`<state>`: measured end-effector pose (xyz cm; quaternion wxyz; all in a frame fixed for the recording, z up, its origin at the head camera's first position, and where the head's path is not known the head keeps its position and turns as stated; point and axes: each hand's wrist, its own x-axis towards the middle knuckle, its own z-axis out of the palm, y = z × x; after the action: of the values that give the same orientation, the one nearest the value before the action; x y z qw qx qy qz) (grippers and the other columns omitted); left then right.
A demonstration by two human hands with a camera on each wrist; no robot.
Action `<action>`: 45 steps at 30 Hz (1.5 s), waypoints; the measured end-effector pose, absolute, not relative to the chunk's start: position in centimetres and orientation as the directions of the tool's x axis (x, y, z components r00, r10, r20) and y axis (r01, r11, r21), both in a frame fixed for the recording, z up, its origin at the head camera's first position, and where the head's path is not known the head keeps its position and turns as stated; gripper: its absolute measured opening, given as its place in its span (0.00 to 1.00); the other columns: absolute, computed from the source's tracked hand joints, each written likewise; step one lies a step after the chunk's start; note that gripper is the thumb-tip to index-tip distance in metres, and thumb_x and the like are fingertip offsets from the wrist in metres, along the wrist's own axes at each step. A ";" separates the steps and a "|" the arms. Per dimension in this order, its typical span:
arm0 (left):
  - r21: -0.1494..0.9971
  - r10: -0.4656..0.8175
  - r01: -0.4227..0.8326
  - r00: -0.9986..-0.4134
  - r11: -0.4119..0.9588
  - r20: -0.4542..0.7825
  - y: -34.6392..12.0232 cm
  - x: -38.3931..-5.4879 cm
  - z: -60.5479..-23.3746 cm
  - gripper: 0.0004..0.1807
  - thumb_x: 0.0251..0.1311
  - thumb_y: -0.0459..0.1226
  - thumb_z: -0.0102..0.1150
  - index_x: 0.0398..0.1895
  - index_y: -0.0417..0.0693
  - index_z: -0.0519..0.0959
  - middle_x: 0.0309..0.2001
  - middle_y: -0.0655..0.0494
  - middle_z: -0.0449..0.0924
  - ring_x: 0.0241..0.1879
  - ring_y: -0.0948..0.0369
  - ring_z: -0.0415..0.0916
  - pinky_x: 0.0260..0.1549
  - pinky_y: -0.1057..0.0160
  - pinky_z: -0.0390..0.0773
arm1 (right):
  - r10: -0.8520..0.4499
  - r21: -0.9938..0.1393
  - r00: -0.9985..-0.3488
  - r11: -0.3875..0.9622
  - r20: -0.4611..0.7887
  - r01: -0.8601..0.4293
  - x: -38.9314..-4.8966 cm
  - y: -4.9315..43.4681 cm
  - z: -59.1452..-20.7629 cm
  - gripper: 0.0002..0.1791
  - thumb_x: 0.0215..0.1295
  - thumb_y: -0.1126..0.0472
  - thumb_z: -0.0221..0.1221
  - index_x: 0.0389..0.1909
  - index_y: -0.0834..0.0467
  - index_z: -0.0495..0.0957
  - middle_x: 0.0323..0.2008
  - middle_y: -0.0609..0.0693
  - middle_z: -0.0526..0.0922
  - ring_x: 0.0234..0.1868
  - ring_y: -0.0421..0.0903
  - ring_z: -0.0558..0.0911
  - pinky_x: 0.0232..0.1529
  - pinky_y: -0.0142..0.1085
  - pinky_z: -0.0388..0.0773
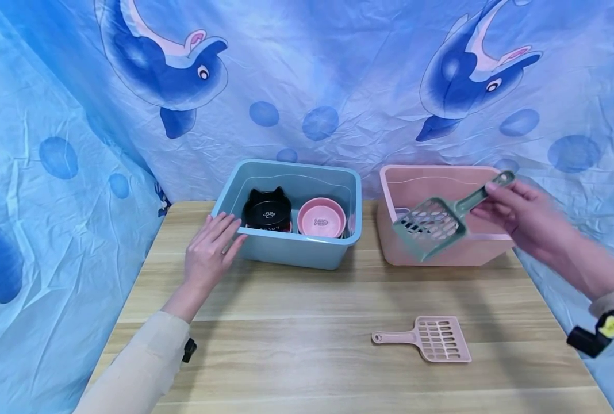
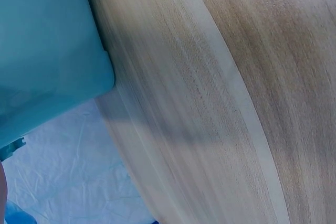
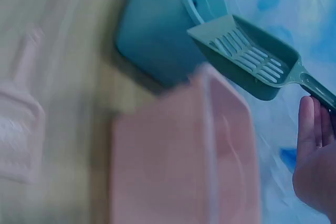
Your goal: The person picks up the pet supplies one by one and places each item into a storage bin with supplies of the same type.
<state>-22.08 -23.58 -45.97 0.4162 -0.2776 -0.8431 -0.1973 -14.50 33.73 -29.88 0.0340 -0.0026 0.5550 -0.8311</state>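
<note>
My right hand (image 1: pixel 519 210) grips a green litter scoop (image 1: pixel 436 221) by its handle, holding it in the air over the front of a pink bin (image 1: pixel 441 250). In the right wrist view the slotted head of the scoop (image 3: pixel 247 56) points toward the blue bin (image 3: pixel 157 30). My left hand (image 1: pixel 211 247) rests with fairly straight fingers on the front left corner of the blue bin (image 1: pixel 286 250). Inside that bin are a black cat-eared bowl (image 1: pixel 268 210) and a pink bowl (image 1: pixel 321 218). A pink litter scoop (image 1: pixel 441 339) lies flat on the table, its handle toward the left.
Both bins stand side by side at the back of the wooden table (image 1: pixel 296 339), a narrow gap between them. Something pale shows inside the pink bin, partly covered by the green scoop. Behind hangs a blue cloth (image 1: pixel 369 86) with dolphin prints.
</note>
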 end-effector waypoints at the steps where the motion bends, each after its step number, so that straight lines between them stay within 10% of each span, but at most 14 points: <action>1: 0.102 0.306 0.630 -0.504 0.770 0.808 -23.6 -22.1 -46.0 0.22 0.70 0.46 0.69 0.58 0.41 0.87 0.57 0.40 0.87 0.62 0.41 0.83 0.70 0.40 0.75 | -0.029 -0.930 -0.999 -0.364 -0.037 0.045 -15.2 34.2 -29.4 0.09 0.81 0.69 0.56 0.42 0.63 0.84 0.38 0.58 0.92 0.40 0.50 0.93 0.47 0.40 0.91; 19: 0.114 0.284 0.626 -0.499 0.771 0.819 -23.7 -21.4 -47.2 0.26 0.80 0.54 0.56 0.57 0.41 0.88 0.56 0.40 0.88 0.60 0.40 0.84 0.68 0.38 0.77 | 0.112 -0.979 -0.977 0.077 -0.182 0.191 -25.1 39.3 -32.7 0.09 0.80 0.59 0.60 0.36 0.54 0.83 0.32 0.47 0.89 0.34 0.39 0.91 0.41 0.30 0.90; 37: 0.106 0.283 0.629 -0.486 0.770 0.827 -23.2 -21.3 -46.7 0.25 0.79 0.53 0.58 0.57 0.41 0.88 0.57 0.40 0.88 0.60 0.40 0.84 0.67 0.38 0.78 | 0.030 -0.956 -0.959 0.071 -0.283 0.284 -27.0 41.2 -34.8 0.19 0.84 0.64 0.51 0.32 0.54 0.85 0.29 0.50 0.91 0.32 0.43 0.93 0.40 0.32 0.91; 42: 0.099 0.283 0.633 -0.475 0.768 0.833 -23.2 -21.6 -46.4 0.25 0.79 0.52 0.58 0.57 0.41 0.88 0.56 0.40 0.88 0.60 0.40 0.85 0.66 0.38 0.79 | 0.069 -0.934 -0.948 0.162 -0.312 0.319 -26.6 41.6 -34.8 0.12 0.85 0.57 0.52 0.42 0.58 0.80 0.30 0.46 0.91 0.33 0.41 0.92 0.41 0.32 0.91; 45: 0.089 0.287 0.634 -0.465 0.768 0.837 -23.2 -21.9 -46.3 0.24 0.79 0.52 0.58 0.57 0.40 0.88 0.56 0.40 0.88 0.59 0.40 0.85 0.66 0.38 0.79 | 0.063 -0.901 -0.942 0.279 -0.329 0.333 -26.6 41.9 -34.9 0.25 0.85 0.50 0.52 0.60 0.71 0.71 0.34 0.43 0.91 0.35 0.38 0.91 0.44 0.32 0.90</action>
<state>-21.93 -23.19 -46.28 0.4369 -0.2765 -0.8326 -0.1986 -26.57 41.90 -34.88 0.1148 0.1251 0.7915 -0.5871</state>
